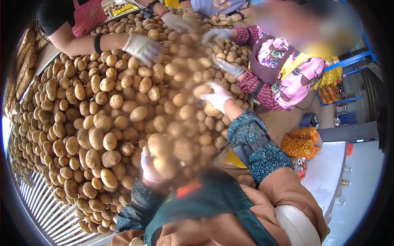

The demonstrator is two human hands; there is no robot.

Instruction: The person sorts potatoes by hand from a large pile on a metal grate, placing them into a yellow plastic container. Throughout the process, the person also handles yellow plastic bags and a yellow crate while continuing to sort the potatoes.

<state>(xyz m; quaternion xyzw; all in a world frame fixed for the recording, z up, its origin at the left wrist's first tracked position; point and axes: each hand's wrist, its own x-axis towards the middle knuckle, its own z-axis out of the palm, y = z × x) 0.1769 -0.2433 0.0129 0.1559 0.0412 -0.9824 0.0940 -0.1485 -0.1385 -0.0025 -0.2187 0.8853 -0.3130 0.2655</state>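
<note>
A broad heap of potatoes lies in front of me, partly blurred in the middle. Near my body, my left hand, in a pale glove, is cupped against a large potato; most of its fingers are hidden. Another potato sits just above that one, close to the thumb. Farther out on the right, my right hand, also gloved, grips a potato between thumb and fingers. A bigger potato lies just under this hand.
Co-workers' gloved hands reach into the heap, one at upper left and another at upper right. A slatted metal grate borders the lower left. Net bags of potatoes stand on the right beside a pale tabletop.
</note>
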